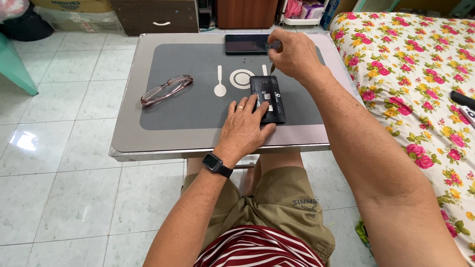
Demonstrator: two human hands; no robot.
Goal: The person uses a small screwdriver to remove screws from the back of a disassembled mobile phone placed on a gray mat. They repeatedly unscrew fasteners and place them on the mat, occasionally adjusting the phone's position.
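A black opened phone point(270, 94), its back cover off and inner parts showing, lies on the grey table mat point(198, 104). My left hand point(245, 128) presses flat on the phone's near end, fingers spread, with a ring on one finger and a black watch on the wrist. My right hand point(294, 54) hovers above the phone's far end, pinching a thin screwdriver point(272, 66) whose tip points down at the phone's top edge. A black flat panel point(247, 43), probably the phone's cover or a second phone, lies at the table's far edge behind my right hand.
A pair of glasses point(166, 89) rests on the mat to the left. A few tiny screws point(247, 60) lie near the panel. The small table point(148, 143) stands on white tiles. A floral bed point(410, 69) with remote controls point(462, 101) is at right.
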